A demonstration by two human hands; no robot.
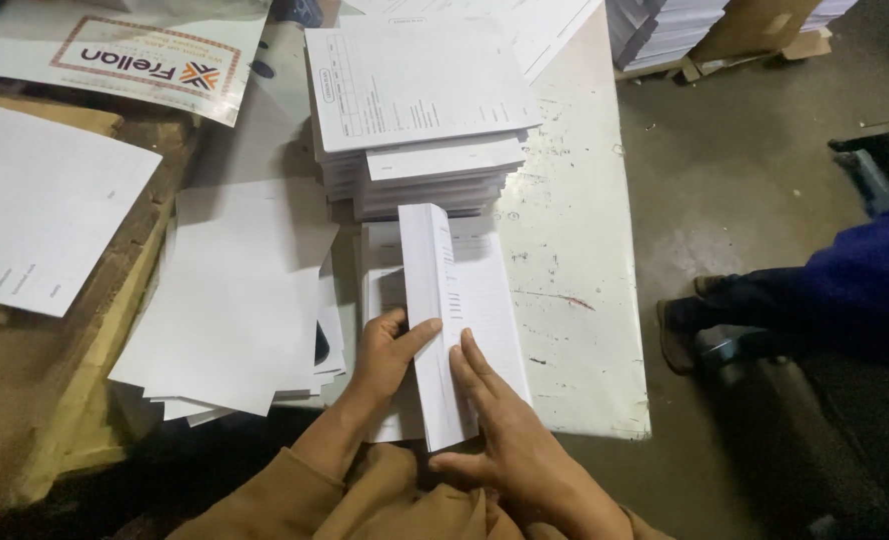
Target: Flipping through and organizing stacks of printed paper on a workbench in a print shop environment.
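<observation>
Basically both hands were on one white paper block [443, 320], a thick bundle of printed sheets stood on its long edge on the white worktable [585, 300], top printed face tilted right. Left hand [380, 355] was closed on the block's left face, thumb across the stacked edge. Right hand [510, 440] lay flat and open against the printed right face, fingers [475, 375] pointing up the sheet, thumb under the near end; pressing, not clenched. Block stood near the table's front edge, just in front of a tall stack of printed forms [420, 110], upper sheets slightly offset. Under and left of the block: more loose white sheets, then a fanned pile of blank sheets [235, 300] overhanging the table edge. Far left, a single white sheet [40, 215] on a brown board. Top left, a white rectangular poster [145, 60] with a thin orange border and orange logo mark. Top right, on the floor, paper stacks [665, 30] beside a brown cardboard carton [755, 25]. Right side: another person's blue sleeve [865, 280] and a shoe [680, 335] on the concrete floor.
</observation>
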